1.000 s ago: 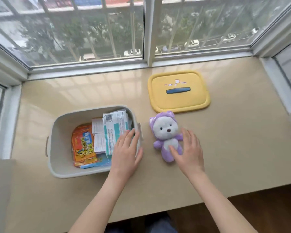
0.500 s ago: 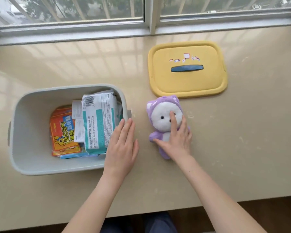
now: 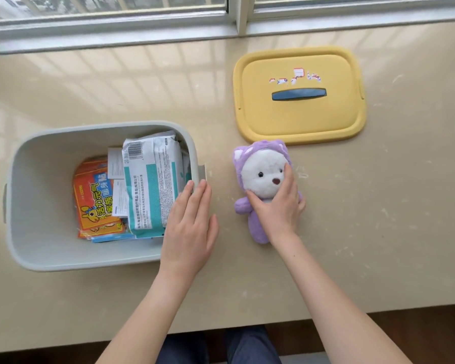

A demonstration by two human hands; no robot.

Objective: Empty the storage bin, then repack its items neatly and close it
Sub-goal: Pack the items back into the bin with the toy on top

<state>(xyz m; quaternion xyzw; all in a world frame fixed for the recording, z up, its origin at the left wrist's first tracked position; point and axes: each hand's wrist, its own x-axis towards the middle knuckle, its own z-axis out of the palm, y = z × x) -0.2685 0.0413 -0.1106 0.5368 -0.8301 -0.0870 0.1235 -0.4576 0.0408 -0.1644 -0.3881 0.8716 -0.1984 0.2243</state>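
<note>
- Plush bear [image 3: 260, 174]: lying 12–6, head at 12; my right hand [image 3: 281, 208] is gripping it.
- My left hand [image 3: 189, 227] is resting flat, fingers together, on storage bin [image 3: 50, 135], 3 o'clock rim.

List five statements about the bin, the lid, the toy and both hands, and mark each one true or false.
1. The yellow lid lies on the counter, off the grey bin. True.
2. The grey bin is empty. False: a teal-and-white packet and an orange packet lie inside it.
3. The right hand grips the purple plush toy. True.
4. The left hand lies flat at the grey bin's right rim. True.
5. The purple plush toy lies inside the grey bin. False: it lies on the counter, to the right of the bin and just in front of the yellow lid.
</note>
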